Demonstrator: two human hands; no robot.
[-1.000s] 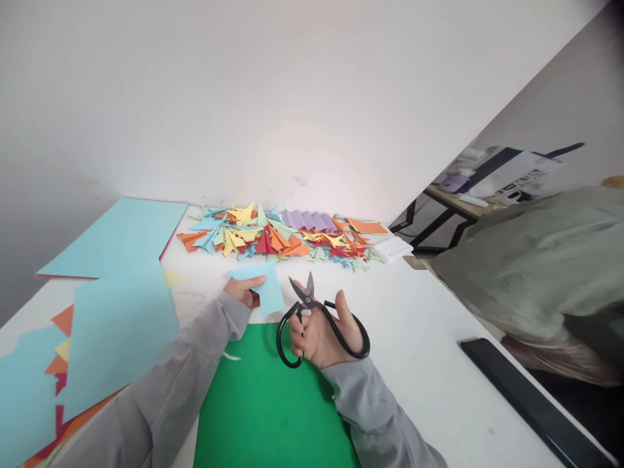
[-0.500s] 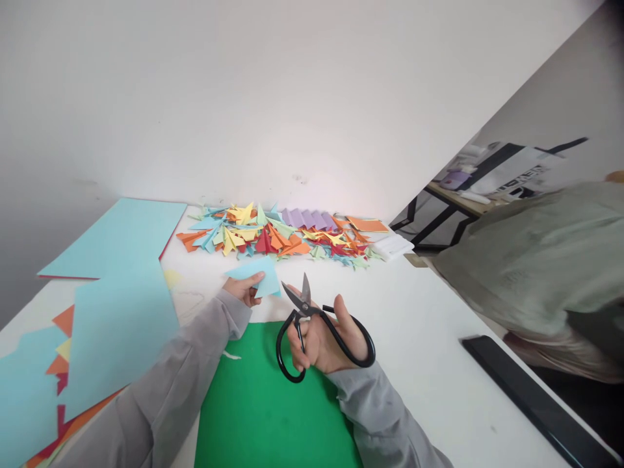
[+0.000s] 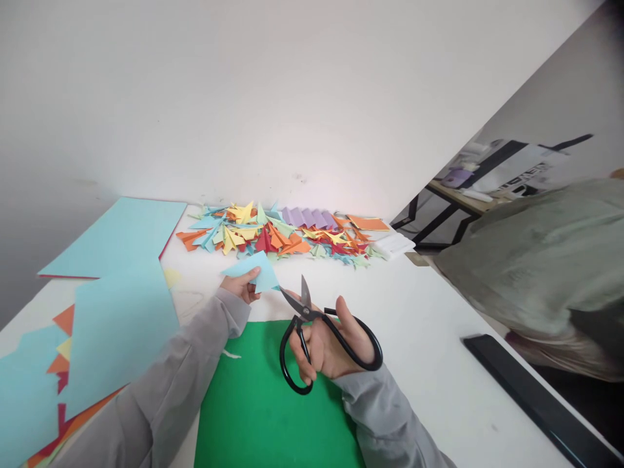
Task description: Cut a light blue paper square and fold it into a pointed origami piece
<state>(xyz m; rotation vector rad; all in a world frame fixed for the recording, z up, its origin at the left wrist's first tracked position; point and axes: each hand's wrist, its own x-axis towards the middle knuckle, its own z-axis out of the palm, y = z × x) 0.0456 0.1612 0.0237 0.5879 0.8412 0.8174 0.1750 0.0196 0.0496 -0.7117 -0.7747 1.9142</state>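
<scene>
My left hand (image 3: 242, 285) pinches a small piece of light blue paper (image 3: 264, 273), thumb on top and fingers beneath. In my right hand (image 3: 324, 344) are black-handled scissors (image 3: 305, 311), with fingers through one loop and the thumb side in the other. Their blades stand apart, and the lower blade's tip is at the right corner of the paper; whether it touches, I cannot tell. Below both hands lies a green sheet (image 3: 273, 416) with a thin white scrap (image 3: 231, 355) on it.
Folded paper planes and stars (image 3: 244, 234) are heaped along the wall, beside a purple pleated paper (image 3: 309, 218). Large light blue sheets (image 3: 121, 331) lie at left over coloured scraps. A long black object (image 3: 531, 396) lies at right. Another person (image 3: 546, 266) is beyond the table edge.
The blue paper has moved slightly up and left with my left hand. My right hand and the scissors have shifted a little right and down, the blades still apart.
</scene>
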